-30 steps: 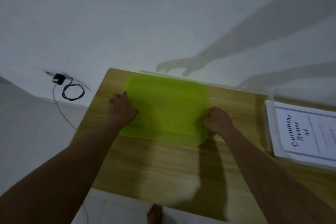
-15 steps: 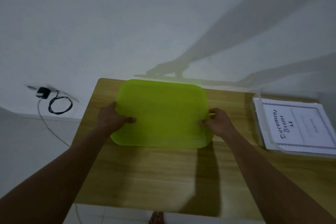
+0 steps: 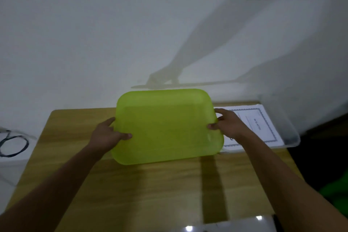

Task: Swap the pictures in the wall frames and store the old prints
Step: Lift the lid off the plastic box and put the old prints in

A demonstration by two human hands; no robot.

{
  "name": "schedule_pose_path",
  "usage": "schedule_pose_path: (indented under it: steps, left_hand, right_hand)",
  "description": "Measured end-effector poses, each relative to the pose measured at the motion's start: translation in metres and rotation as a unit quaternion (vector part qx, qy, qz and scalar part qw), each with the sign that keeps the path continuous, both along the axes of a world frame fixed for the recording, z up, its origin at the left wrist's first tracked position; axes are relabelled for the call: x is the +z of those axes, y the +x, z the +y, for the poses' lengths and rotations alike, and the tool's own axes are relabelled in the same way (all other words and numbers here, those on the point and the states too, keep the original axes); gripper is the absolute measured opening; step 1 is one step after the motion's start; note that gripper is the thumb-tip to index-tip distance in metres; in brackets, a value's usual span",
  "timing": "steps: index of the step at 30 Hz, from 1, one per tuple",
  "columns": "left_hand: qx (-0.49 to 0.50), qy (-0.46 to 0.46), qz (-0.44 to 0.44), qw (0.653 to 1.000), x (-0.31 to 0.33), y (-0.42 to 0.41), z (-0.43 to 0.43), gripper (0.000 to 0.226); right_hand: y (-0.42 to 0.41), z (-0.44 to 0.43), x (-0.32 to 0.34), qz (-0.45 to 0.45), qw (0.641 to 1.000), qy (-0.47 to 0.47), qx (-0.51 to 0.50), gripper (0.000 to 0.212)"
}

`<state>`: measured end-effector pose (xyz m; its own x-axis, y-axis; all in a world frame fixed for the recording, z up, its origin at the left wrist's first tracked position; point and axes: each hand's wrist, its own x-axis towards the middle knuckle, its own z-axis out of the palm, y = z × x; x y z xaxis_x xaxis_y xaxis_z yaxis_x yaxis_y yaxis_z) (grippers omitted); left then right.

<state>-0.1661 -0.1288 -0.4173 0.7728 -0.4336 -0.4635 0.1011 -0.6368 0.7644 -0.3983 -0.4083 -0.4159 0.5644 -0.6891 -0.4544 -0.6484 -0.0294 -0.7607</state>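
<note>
A translucent lime-green plastic lid [image 3: 167, 126] hangs above the wooden table [image 3: 131, 190], held level by both hands. My left hand [image 3: 108, 134] grips its left edge, thumb on top. My right hand [image 3: 228, 125] grips its right edge, thumb on top and fingers curled round the rim. To the right stands a clear plastic storage box [image 3: 290, 133] with white prints [image 3: 261, 126] lying flat inside; the top sheet has a grey ornate border. The lid's right edge overlaps the box's left side.
A white wall rises just behind the table, with arm shadows on it. A coiled black cable [image 3: 13, 145] lies on the floor to the left. Something bright green [image 3: 335, 194] sits at the lower right, beside a dark area. A glossy surface [image 3: 235, 226] shows at the bottom edge.
Both hands have lifted the green lid off the table and carried it rightward, toward the clear box. The view has swung right and up.
</note>
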Motion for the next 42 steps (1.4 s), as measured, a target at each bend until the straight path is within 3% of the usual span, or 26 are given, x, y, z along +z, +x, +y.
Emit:
schedule_pose_path:
  steps: [9,15,23,29,32,34,38,42]
  left_hand:
    - [0.005,-0.003,-0.03,1.0,-0.016,-0.117,-0.11,0.118]
    - [-0.004,-0.027,-0.07,0.997,-0.028,-0.183,-0.198,0.077]
    - [-0.039,0.002,-0.105,0.994,-0.049,-0.212,-0.266,0.075]
    - [-0.053,0.038,-0.12,0.991,-0.065,-0.217,-0.287,0.069]
    - [-0.056,0.068,-0.127,0.988,-0.069,-0.218,-0.292,0.084]
    - [-0.061,0.094,-0.12,0.986,-0.071,-0.221,-0.294,0.096]
    - [-0.067,0.127,-0.096,0.985,-0.072,-0.229,-0.301,0.095]
    - [-0.084,0.124,-0.056,0.987,-0.074,-0.225,-0.303,0.111]
  right_hand:
    - [-0.114,-0.118,0.009,0.02,0.999,0.009,-0.023,0.066]
    - [-0.177,-0.199,-0.007,0.025,0.998,-0.006,-0.057,0.07]
    - [-0.215,-0.256,-0.041,0.047,0.997,-0.016,-0.058,0.076]
    - [-0.225,-0.271,-0.053,0.047,0.997,-0.037,-0.042,0.068]
    - [-0.228,-0.275,-0.061,0.05,0.998,-0.042,-0.026,0.063]
    - [-0.231,-0.277,-0.069,0.054,0.997,-0.044,-0.015,0.071]
    - [-0.229,-0.275,-0.074,0.092,0.994,-0.058,0.011,0.08]
    - [-0.229,-0.274,-0.076,0.128,0.988,-0.07,0.043,0.08]
